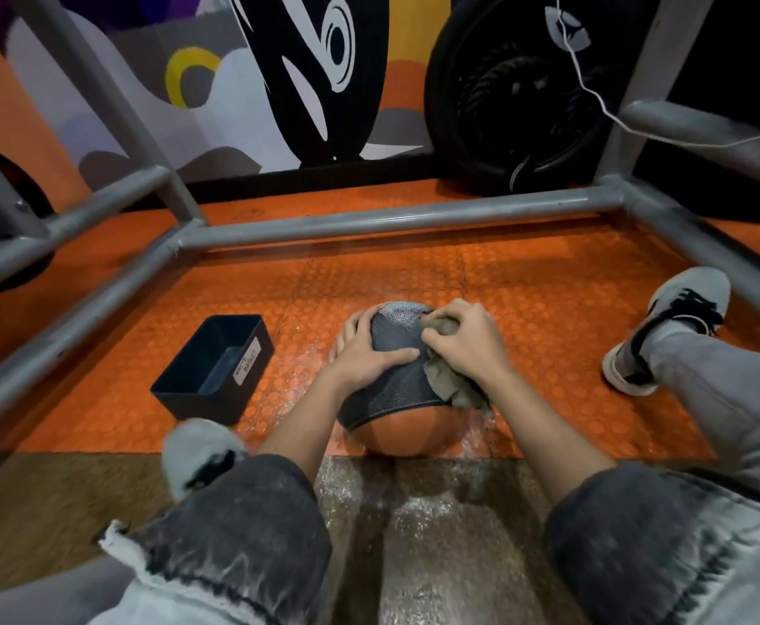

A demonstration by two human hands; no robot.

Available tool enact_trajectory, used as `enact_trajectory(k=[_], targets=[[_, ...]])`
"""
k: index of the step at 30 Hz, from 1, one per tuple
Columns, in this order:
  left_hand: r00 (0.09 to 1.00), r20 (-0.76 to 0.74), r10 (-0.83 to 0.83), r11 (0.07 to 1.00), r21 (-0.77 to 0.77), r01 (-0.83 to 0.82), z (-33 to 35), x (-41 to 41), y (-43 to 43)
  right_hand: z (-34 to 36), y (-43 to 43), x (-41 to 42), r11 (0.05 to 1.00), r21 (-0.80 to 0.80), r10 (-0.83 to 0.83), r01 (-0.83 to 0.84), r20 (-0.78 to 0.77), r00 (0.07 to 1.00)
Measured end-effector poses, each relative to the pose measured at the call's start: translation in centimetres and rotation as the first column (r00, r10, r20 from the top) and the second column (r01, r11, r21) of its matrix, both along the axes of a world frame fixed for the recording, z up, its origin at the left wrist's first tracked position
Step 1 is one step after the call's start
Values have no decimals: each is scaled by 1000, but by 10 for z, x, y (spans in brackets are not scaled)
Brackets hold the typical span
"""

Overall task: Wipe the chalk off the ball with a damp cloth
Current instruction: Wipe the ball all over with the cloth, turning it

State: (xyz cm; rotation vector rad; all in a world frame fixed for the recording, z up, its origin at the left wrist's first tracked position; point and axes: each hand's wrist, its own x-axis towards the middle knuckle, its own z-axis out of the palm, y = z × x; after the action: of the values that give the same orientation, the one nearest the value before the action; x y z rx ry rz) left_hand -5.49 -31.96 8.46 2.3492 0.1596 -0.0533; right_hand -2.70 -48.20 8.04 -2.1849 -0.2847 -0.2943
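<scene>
A grey and orange textured ball (396, 390) rests on the orange studded floor between my legs. A pale chalky patch shows on its far top. My left hand (367, 349) lies flat on the ball's left side, fingers spread, thumb pointing right. My right hand (464, 340) is closed on a bunched olive-green cloth (452, 383) and presses it against the ball's upper right side. The cloth's loose end hangs down the right of the ball.
A black plastic bin (215, 367) with a white label stands on the floor left of the ball. Grey metal frame bars (369, 218) run around the spot. My shoes (667, 327) and knees flank the ball. A black tyre (518, 97) leans at the back wall.
</scene>
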Motion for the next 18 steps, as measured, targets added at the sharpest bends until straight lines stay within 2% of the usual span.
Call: enact_trajectory(k=[5,9,11,15,18], targets=[[999,-43,-6,999,35,7,3,9,4,0,2,13,999,38,0,1,-26,1000],[999,-53,-8,999,50,11,-1,16,5,0,8,36,996,-32,-91,88,-104,990],[998,-55,-10,1000,21,11,-2,20,9,2,18,35,995,-74,-77,73,-63,995],[998,-53,-44,999,23,45,-1,20,15,8,42,12,978,-201,70,-48,104,992],[998,-12,-63,997,52,64,-4,12,11,12,32,19,979,-201,47,-35,57,997]])
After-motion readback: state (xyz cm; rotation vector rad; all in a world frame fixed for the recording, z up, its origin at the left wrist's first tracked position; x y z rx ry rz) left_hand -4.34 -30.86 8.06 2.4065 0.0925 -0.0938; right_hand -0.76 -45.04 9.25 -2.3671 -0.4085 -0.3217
